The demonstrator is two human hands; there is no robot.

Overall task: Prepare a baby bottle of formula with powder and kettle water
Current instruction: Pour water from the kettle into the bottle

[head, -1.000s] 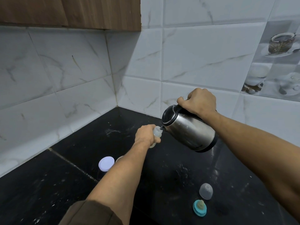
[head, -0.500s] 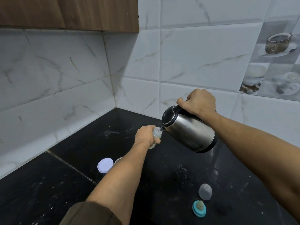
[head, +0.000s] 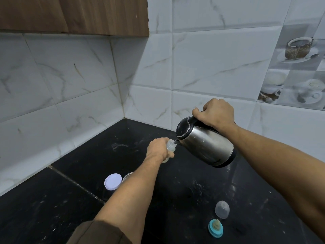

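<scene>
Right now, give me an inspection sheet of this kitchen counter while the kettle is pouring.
Surface: black stone countertop, dusty, with pale smears and specks.
Job's things: steel kettle tilted, spout at the mouth of the baby bottle; teal collar with nipple and clear dome cap lie apart near the front right.
Clutter: white lid beside an open jar, mostly hidden by the forearm.
Grippers: left hand wraps the bottle; right hand grips the kettle handle.
Cables: nothing seen.
Surroundings: white marbled wall tiles, wooden cabinet above, cup-picture tiles at right.
</scene>
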